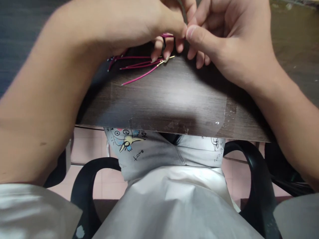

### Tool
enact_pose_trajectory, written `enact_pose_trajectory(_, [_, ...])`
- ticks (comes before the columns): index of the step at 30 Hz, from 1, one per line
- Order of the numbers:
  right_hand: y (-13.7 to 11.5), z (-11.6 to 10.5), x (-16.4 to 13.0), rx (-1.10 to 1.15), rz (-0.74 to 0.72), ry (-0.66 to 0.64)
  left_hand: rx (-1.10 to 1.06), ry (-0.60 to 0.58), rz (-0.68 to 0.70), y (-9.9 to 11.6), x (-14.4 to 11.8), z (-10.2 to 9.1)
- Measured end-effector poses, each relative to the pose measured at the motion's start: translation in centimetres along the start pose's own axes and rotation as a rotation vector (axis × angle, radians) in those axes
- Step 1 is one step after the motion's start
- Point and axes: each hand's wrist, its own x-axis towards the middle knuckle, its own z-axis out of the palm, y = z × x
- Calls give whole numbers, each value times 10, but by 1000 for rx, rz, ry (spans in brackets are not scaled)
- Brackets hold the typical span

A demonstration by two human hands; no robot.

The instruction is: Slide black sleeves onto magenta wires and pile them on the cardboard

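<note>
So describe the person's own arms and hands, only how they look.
Both forearms are bare from wrist to past the elbow. The left hand and right hand wear no gloves, rings or watch. Short pale grey-white sleeves show at the bottom corners. Fingernails are short and unpainted.

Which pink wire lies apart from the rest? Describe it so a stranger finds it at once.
Start at the dark wooden table, then look under the left hand, where the pink wires fan out. The loose wire is the nearest to you, slanting down-left alone on bare wood, its end clear of the others.
</note>
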Motion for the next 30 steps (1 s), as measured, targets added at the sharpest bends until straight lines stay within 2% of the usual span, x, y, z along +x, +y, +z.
enact_pose_trajectory(15, [-4,0,0,4,58,-13,64,-68,51,-4,1,-3])
enact_pose_trajectory(21, [-2,0,1,8,24,-8,56,-93,47,-6,2,-2])
enact_pose_trajectory(25, [-7,2,0,-17,57,11,45,-85,51,-5,3,-3])
enact_pose_trajectory(30, [-14,1,-1,-92,93,-32,112,-120,50,-2,2,-3])
